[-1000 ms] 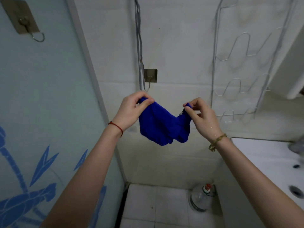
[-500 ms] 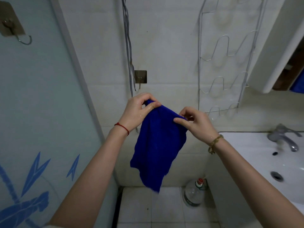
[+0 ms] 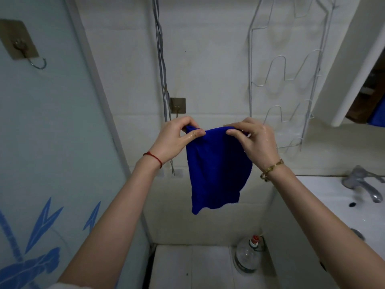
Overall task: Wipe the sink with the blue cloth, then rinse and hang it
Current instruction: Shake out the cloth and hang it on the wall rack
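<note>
Blue cloth point(image 3: 216, 172) hangs vertically from both hands point(image 3: 212, 136).

The sink point(image 3: 325, 197) runs off the right edge, so only its near corner and part of the basin show, and the right forearm covers part of its drain. The blue cloth point(image 3: 216, 170) has its top corners tucked under the fingers of the left hand point(image 3: 177, 138) and right hand point(image 3: 254, 140). The wall hook point(image 3: 177, 106) loses its lower end behind the left hand.
</note>
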